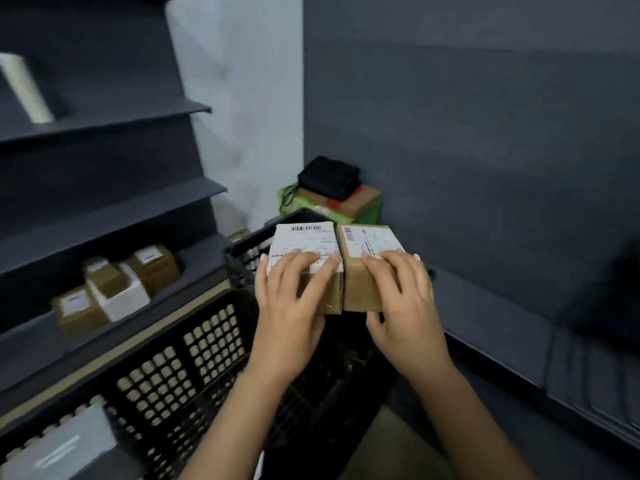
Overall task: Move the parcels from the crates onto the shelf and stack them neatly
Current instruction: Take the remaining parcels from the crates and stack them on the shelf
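- The dark grey shelf unit (114, 206) stands at far left. Brown cardboard and white shelved parcels (114, 289) sit in a loose, skewed cluster on a lower board, so anything stacked on them may lean or topple.
- The black plastic lattice crate (180, 368) lies below the hands, beside the shelf.
- The left hand (294, 306) grips the left parcel (304, 240), a brown cardboard box with a white label, fingers spread over its top.
- The right parcel (367, 240), a similar labelled box, touches the left one side by side above the crate.
- The right hand (405, 306) holds it, fingers curled over the top and thumb underneath.
- Each box rests in one hand only. If the hands drift apart or tilt during the swing to the shelf, I judge one could slip back into the crate.
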